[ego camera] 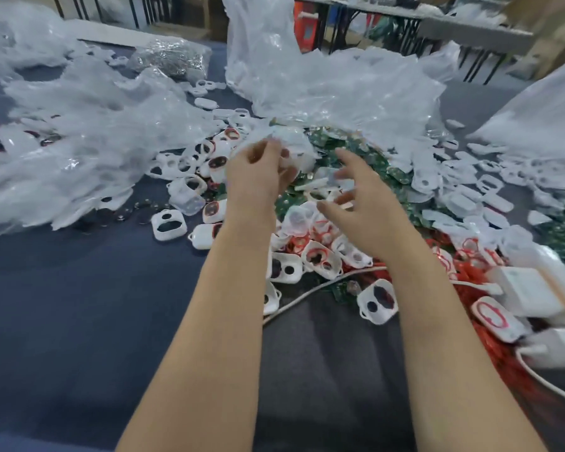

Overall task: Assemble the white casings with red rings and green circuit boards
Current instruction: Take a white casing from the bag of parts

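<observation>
Both my arms reach forward over a heap of parts on the dark cloth table. My left hand [256,172] holds a white casing [292,148] with curled fingers, raised above the pile. My right hand [361,194] hovers with fingers spread and loosely bent over green circuit boards [369,154] and white casings [299,216]; it holds nothing that I can see. Red rings [323,231] lie tangled among casings just below my right hand. More casings with dark openings [168,225] sit to the left. The picture is blurred by motion.
Crumpled clear plastic bags [323,86] cover the back and left [79,132] of the table. A white cable [307,291] runs across the cloth. White boxes [528,291] and red parts [489,350] lie at the right. Another bag [541,115] rises at far right.
</observation>
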The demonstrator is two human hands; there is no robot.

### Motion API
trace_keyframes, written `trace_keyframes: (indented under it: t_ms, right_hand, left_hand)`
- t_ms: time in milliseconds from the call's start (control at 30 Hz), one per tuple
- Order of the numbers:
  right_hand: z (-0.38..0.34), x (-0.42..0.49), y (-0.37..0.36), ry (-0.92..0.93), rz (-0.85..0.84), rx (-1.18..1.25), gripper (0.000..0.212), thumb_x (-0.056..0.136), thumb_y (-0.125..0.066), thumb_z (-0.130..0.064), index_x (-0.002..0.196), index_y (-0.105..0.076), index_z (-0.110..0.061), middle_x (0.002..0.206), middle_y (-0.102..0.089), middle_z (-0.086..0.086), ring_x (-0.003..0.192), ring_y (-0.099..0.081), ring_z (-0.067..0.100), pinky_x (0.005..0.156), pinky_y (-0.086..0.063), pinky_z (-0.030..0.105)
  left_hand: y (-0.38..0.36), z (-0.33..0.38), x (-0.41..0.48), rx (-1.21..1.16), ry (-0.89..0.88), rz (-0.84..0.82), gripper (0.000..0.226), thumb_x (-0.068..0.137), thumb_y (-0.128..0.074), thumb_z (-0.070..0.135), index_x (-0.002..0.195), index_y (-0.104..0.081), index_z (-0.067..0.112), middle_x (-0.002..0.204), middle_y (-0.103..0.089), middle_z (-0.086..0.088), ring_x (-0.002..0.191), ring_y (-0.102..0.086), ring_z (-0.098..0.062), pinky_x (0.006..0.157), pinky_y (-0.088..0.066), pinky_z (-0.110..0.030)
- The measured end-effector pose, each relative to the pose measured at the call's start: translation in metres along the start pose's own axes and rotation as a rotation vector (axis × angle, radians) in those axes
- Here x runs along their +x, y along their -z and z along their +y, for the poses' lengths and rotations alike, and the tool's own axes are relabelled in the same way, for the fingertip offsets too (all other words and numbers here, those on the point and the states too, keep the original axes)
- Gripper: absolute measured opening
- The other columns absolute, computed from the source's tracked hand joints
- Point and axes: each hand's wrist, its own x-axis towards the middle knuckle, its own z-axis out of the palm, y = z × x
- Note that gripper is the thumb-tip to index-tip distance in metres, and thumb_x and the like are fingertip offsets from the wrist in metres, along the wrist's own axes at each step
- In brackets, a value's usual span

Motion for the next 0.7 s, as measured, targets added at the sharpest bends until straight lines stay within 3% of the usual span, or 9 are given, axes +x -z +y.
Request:
trace_keyframes:
  t_ms: [67, 133, 167, 300, 400, 467, 567, 633, 700]
  right_hand:
    - [-0.016, -0.017, -0.019, 0.069, -0.217, -0.040, 0.074, 0.076, -0.075, -0.044, 0.139, -0.038, -0.037, 0.129, -0.045, 0.001, 0.104, -0.051, 0.012, 0.089, -0.038, 0.025]
    - [-0.033, -0.028, -0.051, 0.171, -0.427, -0.194, 0.064, 0.071, -0.075, -0.046, 0.128, -0.045, -0.038, 0.121, -0.041, 0.004, 0.099, -0.054, 0.022, 0.081, -0.039, 0.028]
    - [-0.040, -0.028, -0.066, 0.223, -0.454, -0.296, 0.057, 0.074, -0.071, -0.041, 0.125, -0.047, -0.033, 0.119, -0.039, 0.006, 0.096, -0.055, 0.028, 0.077, -0.039, 0.030]
    - [-0.039, 0.007, -0.087, 0.190, -0.176, -0.390, 0.047, 0.090, -0.057, -0.036, 0.134, -0.044, -0.025, 0.123, -0.041, 0.010, 0.099, -0.058, 0.034, 0.070, -0.036, 0.033]
    - [-0.027, 0.041, -0.083, 0.088, -0.016, -0.339, 0.050, 0.091, -0.059, -0.043, 0.136, -0.043, -0.027, 0.132, -0.038, 0.009, 0.106, -0.058, 0.031, 0.083, -0.045, 0.037]
    - [-0.022, 0.058, -0.075, 0.025, -0.052, -0.244, 0.064, 0.087, -0.065, -0.042, 0.142, -0.037, -0.026, 0.138, -0.032, 0.009, 0.114, -0.054, 0.028, 0.095, -0.044, 0.035]
    - [-0.019, 0.063, -0.049, 0.027, -0.167, -0.034, 0.078, 0.082, -0.073, -0.034, 0.147, -0.032, -0.026, 0.147, -0.029, 0.007, 0.130, -0.041, 0.020, 0.105, -0.029, 0.023]
    - [-0.017, 0.055, -0.028, 0.058, -0.168, -0.047, 0.071, 0.085, -0.071, -0.025, 0.146, -0.034, -0.028, 0.150, -0.032, 0.005, 0.133, -0.038, 0.019, 0.107, -0.028, 0.026]
    - [-0.016, 0.044, -0.010, 0.032, -0.135, -0.118, 0.056, 0.087, -0.066, -0.021, 0.139, -0.044, -0.027, 0.145, -0.041, 0.004, 0.125, -0.048, 0.020, 0.106, -0.036, 0.032]
  left_hand:
    - [0.003, 0.008, 0.004, -0.162, -0.074, 0.079, 0.016, 0.096, -0.056, 0.007, 0.080, -0.060, 0.009, 0.076, -0.060, -0.004, 0.067, -0.059, -0.010, 0.057, -0.053, -0.017]
    - [0.007, 0.015, 0.008, -0.206, -0.134, 0.126, 0.018, 0.096, -0.056, 0.007, 0.079, -0.058, 0.012, 0.076, -0.060, -0.004, 0.068, -0.060, -0.011, 0.060, -0.052, -0.019]
    - [0.009, 0.018, 0.009, -0.204, -0.157, 0.142, 0.018, 0.096, -0.056, 0.007, 0.079, -0.058, 0.013, 0.076, -0.061, -0.003, 0.070, -0.060, -0.011, 0.061, -0.052, -0.019]
    - [0.018, 0.024, 0.013, -0.202, -0.197, 0.210, 0.015, 0.096, -0.055, 0.010, 0.082, -0.056, 0.015, 0.074, -0.060, 0.001, 0.070, -0.059, -0.009, 0.061, -0.050, -0.018]
    - [0.021, 0.020, 0.015, -0.176, -0.187, 0.208, 0.019, 0.096, -0.054, 0.010, 0.077, -0.055, 0.016, 0.073, -0.059, 0.002, 0.068, -0.057, -0.008, 0.062, -0.050, -0.019]
    - [0.021, 0.015, 0.016, -0.176, -0.167, 0.191, 0.020, 0.095, -0.055, 0.010, 0.076, -0.056, 0.016, 0.073, -0.059, 0.002, 0.068, -0.057, -0.008, 0.063, -0.050, -0.020]
    - [0.021, 0.007, 0.021, -0.205, -0.115, 0.154, 0.006, 0.094, -0.056, 0.010, 0.089, -0.058, 0.012, 0.077, -0.062, 0.000, 0.068, -0.059, -0.008, 0.062, -0.051, -0.020]
    - [0.021, 0.002, 0.024, -0.243, -0.074, 0.119, 0.005, 0.094, -0.057, 0.009, 0.099, -0.058, 0.010, 0.081, -0.063, -0.003, 0.069, -0.061, -0.010, 0.061, -0.052, -0.020]
    - [0.022, -0.002, 0.026, -0.243, -0.054, 0.096, 0.007, 0.093, -0.058, 0.008, 0.100, -0.058, 0.008, 0.081, -0.064, -0.002, 0.069, -0.061, -0.011, 0.059, -0.051, -0.020]
